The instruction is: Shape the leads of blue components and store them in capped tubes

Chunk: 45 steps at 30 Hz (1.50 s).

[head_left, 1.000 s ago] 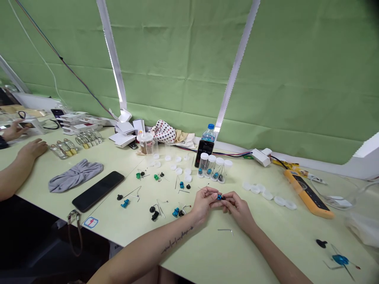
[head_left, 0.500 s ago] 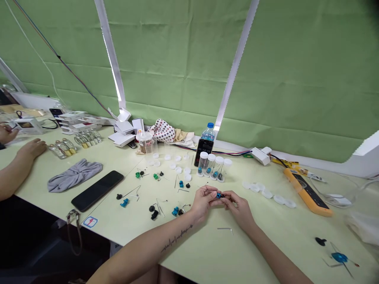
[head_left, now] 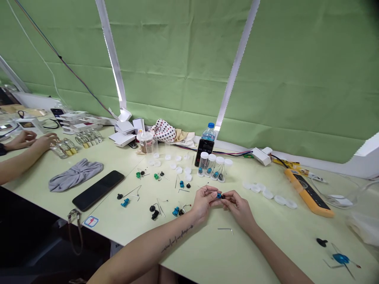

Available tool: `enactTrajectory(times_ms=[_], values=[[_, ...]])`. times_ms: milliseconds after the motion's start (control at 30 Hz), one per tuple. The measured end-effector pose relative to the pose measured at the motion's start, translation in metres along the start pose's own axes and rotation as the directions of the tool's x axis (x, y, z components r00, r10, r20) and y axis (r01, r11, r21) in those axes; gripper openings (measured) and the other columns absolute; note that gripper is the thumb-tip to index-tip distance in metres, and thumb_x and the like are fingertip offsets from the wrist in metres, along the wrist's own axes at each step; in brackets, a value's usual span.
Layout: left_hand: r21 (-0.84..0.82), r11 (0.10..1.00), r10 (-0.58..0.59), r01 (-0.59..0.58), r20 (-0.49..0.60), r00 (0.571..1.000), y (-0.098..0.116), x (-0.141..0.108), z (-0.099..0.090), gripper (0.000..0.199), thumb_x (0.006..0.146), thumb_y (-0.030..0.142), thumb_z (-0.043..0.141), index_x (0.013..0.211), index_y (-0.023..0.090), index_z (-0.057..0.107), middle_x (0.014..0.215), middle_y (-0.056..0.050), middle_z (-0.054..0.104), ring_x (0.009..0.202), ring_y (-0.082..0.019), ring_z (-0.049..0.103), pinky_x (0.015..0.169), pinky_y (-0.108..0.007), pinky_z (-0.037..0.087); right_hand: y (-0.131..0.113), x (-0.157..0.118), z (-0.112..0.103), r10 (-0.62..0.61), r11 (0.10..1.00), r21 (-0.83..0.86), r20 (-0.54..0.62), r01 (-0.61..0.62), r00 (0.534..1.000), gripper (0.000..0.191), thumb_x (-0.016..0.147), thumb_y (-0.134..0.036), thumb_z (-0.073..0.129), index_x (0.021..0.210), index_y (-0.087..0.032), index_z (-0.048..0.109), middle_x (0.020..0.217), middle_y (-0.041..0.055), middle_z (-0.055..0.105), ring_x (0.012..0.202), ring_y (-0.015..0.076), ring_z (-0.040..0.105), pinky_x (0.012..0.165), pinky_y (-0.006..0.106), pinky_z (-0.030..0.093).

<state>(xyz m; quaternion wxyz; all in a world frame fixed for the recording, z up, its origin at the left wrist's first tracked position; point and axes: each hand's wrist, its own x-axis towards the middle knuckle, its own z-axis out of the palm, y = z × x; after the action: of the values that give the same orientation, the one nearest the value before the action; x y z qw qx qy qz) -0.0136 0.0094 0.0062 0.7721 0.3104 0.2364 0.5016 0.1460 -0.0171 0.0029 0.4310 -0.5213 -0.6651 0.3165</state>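
Note:
Between the fingertips of my left hand (head_left: 203, 203) is a small blue metal part (head_left: 219, 195). The fingers of my right hand (head_left: 238, 207) are closed on the small black piece (head_left: 223, 197) at its right end. The two pieces touch; fingers partly hide them, and I cannot tell how they join. Below my hands an L-shaped hex key (head_left: 226, 229) lies on the table (head_left: 201, 252). Left of my left hand are another blue part (head_left: 175, 211), a black part (head_left: 154, 214) and thin hex keys. Clear tubes (head_left: 211, 167) with white caps stand beyond my hands, holding blue parts.
A phone running a timer (head_left: 203, 152) leans on a water bottle (head_left: 210, 132). An orange multimeter (head_left: 308, 193) and a row of white caps (head_left: 268, 193) lie right. Leftward are a black phone (head_left: 98, 190), a grey headband (head_left: 75, 175) and a co-worker's hands (head_left: 44, 142) beside glass bottles (head_left: 63, 148).
The co-worker's hands have come closer together, with one moving right towards the glass bottles. My own hands stay in nearly the same place and grip. The view has shifted very slightly.

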Motion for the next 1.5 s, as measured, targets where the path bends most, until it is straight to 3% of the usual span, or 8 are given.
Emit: enactTrajectory(times_ms=[300,600,933,1133,1500], values=[[0.010,1.000,0.001,-0.001,0.028,1.000,-0.0011,0.0011,-0.0028,0.033,0.067,0.029,0.073,0.089,0.011,0.056,0.092,-0.012,0.064,0.080,-0.020,0.064,0.081,-0.042,0.051,-0.0048,0.0000,-0.0007,0.025,1.000,-0.013,0.003,-0.025,1.000,0.034,0.083,-0.052,0.049,0.088,-0.019,0.052,0.068,0.0040,0.063,0.056,0.0159,0.059,0.055,0.029,0.048],[0.016,1.000,-0.004,0.004,0.014,1.000,-0.0003,0.0003,-0.0008,0.032,0.067,0.027,0.072,0.089,0.010,0.056,0.090,-0.012,0.064,0.077,-0.020,0.064,0.080,-0.042,0.051,-0.0058,0.0001,-0.0011,0.000,0.999,-0.035,-0.001,0.000,1.000,0.026,0.085,-0.045,0.049,0.087,-0.020,0.056,0.064,0.0001,0.061,0.056,0.0146,0.057,0.057,0.027,0.047],[-0.007,1.000,0.003,-0.003,0.026,1.000,-0.0015,0.0008,-0.0023,0.032,0.067,0.027,0.072,0.089,0.010,0.056,0.091,-0.012,0.063,0.081,-0.021,0.063,0.080,-0.042,0.051,-0.0016,-0.0009,0.0004,-0.008,1.000,-0.026,-0.022,0.008,1.000,0.026,0.085,-0.044,0.050,0.095,-0.020,0.050,0.069,0.0012,0.060,0.058,0.0159,0.059,0.059,0.028,0.048],[-0.009,1.000,0.003,-0.003,-0.002,1.000,-0.0013,0.0015,-0.0021,0.031,0.067,0.026,0.073,0.089,0.010,0.056,0.090,-0.012,0.063,0.082,-0.020,0.063,0.078,-0.040,0.052,-0.0026,-0.0007,-0.0007,-0.077,0.995,-0.058,0.007,0.077,0.997,0.027,0.083,-0.045,0.052,0.094,-0.020,0.051,0.076,0.0038,0.062,0.063,0.0167,0.060,0.061,0.029,0.049],[0.005,1.000,-0.009,0.009,0.012,1.000,0.0007,-0.0010,0.0000,0.032,0.066,0.027,0.073,0.088,0.010,0.056,0.090,-0.012,0.064,0.079,-0.020,0.064,0.080,-0.040,0.051,0.0010,-0.0007,-0.0002,0.004,1.000,-0.017,0.024,-0.004,1.000,0.025,0.087,-0.044,0.048,0.091,-0.020,0.051,0.063,-0.0005,0.060,0.055,0.0140,0.056,0.055,0.026,0.045]])
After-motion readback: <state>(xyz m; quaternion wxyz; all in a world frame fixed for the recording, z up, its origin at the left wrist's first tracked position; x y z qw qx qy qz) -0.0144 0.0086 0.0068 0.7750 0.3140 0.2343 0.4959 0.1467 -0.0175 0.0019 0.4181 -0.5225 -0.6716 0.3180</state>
